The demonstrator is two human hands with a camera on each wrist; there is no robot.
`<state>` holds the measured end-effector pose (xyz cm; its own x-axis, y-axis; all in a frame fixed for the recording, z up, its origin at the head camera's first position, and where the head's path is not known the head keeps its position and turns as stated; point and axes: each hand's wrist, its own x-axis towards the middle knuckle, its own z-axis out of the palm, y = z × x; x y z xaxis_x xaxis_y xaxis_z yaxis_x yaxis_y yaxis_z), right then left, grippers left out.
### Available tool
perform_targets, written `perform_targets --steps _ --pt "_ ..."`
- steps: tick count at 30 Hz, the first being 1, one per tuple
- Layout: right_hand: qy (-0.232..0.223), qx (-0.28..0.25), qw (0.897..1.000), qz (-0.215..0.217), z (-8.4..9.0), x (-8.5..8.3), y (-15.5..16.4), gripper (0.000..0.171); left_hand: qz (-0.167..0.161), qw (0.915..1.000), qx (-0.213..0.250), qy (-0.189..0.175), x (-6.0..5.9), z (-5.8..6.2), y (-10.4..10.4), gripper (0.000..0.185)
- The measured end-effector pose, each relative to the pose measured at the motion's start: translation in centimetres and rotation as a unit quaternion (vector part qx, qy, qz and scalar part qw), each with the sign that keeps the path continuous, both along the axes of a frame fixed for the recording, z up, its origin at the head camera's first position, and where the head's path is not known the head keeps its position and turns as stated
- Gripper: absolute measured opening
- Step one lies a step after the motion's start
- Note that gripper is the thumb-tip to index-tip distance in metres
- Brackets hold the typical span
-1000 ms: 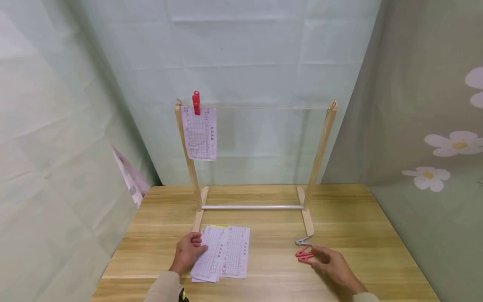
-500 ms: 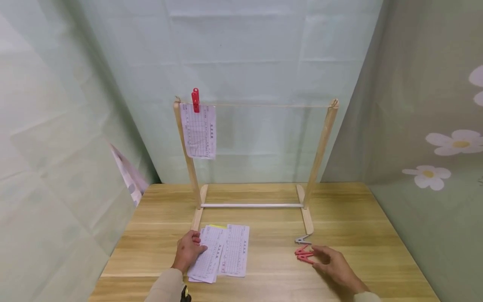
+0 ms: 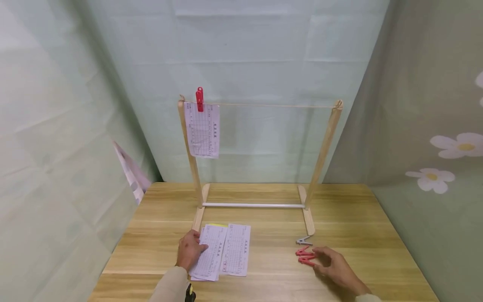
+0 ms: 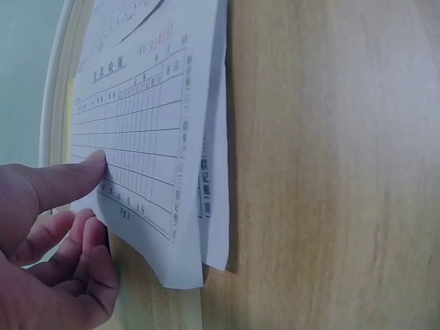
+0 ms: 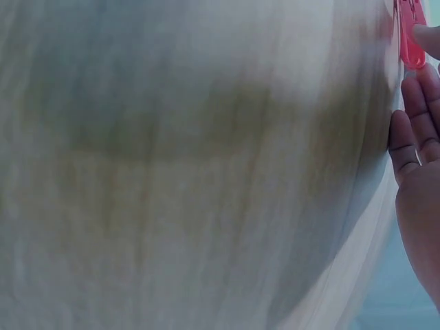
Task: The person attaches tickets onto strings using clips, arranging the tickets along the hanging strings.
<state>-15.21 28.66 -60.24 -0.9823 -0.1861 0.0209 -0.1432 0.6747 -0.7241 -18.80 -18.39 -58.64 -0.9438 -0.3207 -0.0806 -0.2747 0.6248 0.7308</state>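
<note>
Left hand on the near end of the bench, thumb over the top receipt slip and fingers curled at its left edge, a pinch as far as I can judge; the slip runs lengthwise away from me, a second receipt slip just to its right; over on the other side my right hand sits right at the pair of red clips, thumb and forefinger parted around their near ends, loose rather than squeezing; whether the tips bear on them I cannot tell; and here is the relation that counts: the clips lie to the left of those fingertips, long axes roughly crosswise, splayed legs toward me, far nearer this hand than the left; a grey clip lies just beyond; above, one hung receipt dangles from the cord.
</note>
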Motion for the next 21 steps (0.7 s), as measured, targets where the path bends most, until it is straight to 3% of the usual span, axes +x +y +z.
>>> perform_targets --steps 10,17,21 --pt "0.011 -0.031 0.999 0.005 -0.3 0.0 0.1 0.045 -0.021 0.9998 -0.006 0.004 -0.2 -0.3 -0.1 0.045" --pt "0.003 -0.085 0.996 0.005 -0.1 -0.1 -0.2 0.047 -0.024 0.9977 0.058 0.027 -0.2 -0.6 -1.2 0.036" --pt "0.007 -0.113 0.994 -0.004 0.2 -0.2 -0.4 0.048 -0.021 0.9968 0.067 0.039 -0.4 -0.6 -1.6 0.023"
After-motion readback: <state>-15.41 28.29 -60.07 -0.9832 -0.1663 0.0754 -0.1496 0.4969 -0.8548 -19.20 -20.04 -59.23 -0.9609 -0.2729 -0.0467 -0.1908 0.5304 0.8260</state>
